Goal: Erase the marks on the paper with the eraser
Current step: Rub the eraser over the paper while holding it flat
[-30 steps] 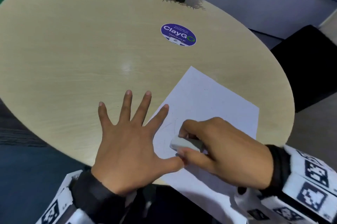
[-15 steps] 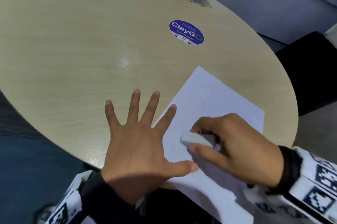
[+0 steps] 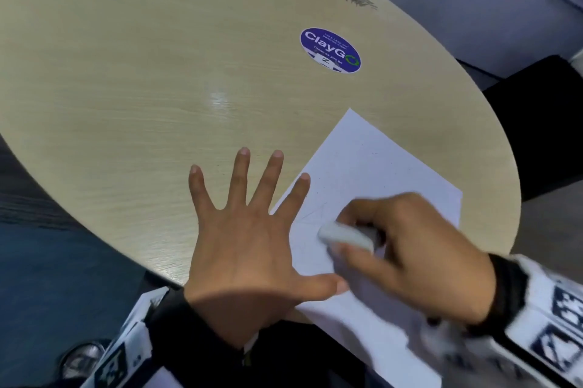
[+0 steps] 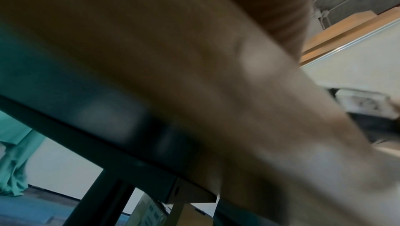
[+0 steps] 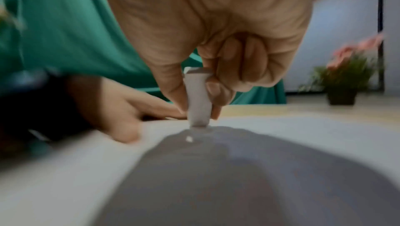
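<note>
Right wrist view shows the eraser (image 5: 198,99) standing on end, tip on the paper (image 5: 303,132); the head view just blurs it, lower right. Right hand (image 3: 410,248) pinches it, left hand (image 3: 249,248) lies splayed flat, thumb and forefinger on the sheet.

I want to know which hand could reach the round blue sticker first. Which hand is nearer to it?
Left, though only slightly. The left hand lies flat with its fingertips pointing toward the blue sticker. The right hand grips the eraser on the paper, nearer the person.

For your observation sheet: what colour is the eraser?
White; the eraser shows best in the right wrist view.
</note>
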A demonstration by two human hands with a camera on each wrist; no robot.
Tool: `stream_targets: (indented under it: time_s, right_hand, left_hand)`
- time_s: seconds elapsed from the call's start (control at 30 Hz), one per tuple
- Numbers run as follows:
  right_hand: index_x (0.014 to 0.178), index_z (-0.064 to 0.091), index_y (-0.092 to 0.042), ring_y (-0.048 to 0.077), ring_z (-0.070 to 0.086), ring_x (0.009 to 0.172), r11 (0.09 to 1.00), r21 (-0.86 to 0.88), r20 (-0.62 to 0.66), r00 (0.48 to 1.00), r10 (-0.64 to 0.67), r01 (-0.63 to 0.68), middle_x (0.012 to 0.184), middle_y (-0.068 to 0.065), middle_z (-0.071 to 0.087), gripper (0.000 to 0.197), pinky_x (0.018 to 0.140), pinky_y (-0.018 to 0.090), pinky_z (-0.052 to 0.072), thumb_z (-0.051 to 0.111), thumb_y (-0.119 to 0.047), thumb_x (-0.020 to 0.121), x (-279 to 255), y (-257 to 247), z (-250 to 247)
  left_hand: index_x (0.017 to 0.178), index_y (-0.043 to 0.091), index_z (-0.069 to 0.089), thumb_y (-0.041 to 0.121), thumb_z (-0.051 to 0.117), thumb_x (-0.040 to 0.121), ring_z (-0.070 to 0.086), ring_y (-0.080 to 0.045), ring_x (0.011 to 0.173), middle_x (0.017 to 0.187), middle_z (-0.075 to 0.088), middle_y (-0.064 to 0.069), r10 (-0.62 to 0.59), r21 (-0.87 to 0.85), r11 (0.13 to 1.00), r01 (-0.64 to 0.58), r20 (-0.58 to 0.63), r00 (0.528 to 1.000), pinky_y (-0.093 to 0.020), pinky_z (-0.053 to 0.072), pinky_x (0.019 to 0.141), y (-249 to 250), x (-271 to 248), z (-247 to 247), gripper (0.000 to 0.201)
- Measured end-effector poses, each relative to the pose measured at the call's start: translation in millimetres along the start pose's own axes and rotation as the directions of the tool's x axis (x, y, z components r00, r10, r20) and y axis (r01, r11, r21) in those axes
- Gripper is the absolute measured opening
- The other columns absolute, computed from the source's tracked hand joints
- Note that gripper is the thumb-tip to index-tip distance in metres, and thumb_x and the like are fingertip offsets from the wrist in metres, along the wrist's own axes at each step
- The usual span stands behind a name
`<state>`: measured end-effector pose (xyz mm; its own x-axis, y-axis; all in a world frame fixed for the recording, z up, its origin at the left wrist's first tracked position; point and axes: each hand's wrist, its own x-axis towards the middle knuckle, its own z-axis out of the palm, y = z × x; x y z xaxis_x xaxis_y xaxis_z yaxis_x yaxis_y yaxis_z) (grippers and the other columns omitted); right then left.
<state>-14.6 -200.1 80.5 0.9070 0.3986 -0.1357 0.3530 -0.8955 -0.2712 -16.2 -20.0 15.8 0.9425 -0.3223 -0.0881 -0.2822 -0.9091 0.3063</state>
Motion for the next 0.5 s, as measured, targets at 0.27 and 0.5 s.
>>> stream_targets:
  time_s: [0.27, 0.5]
  right_hand:
    - [0.081, 0.063, -0.025, 0.007, 0.046, 0.052, 0.999, 0.023, 0.008, 0.999, -0.044, 0.044, 0.061, -0.010, 0.060, 0.023, 0.053, 0.033, 0.045, 0.056, -0.047, 0.079, -0.9, -8.6, 2.8]
    - [0.081, 0.064, -0.026, 0.009, 0.049, 0.053, 1.000, -0.021, 0.003, 1.000, -0.018, 0.018, 0.059, -0.010, 0.060, 0.031, 0.055, 0.033, 0.046, 0.048, -0.052, 0.077, 7.4, -9.4, -3.4]
  left_hand:
    - [0.150, 0.044, 0.008, 0.094, 0.027, 0.053, -0.012, -0.036, 0.146, 0.161, -0.005, -0.002, -0.001, -0.006, 1.000, 0.001, -0.009, 1.000, -0.074, -0.009, 0.102, 0.3, 0.8, 0.9, 0.111]
    - [0.146, 0.044, -0.016, 0.097, 0.021, 0.053, -0.032, -0.033, 0.140, 0.156, -0.028, 0.001, 0.004, 0.038, 0.999, -0.004, -0.003, 1.000, -0.072, -0.017, 0.100, 0.1, 1.2, 3.8, 0.114]
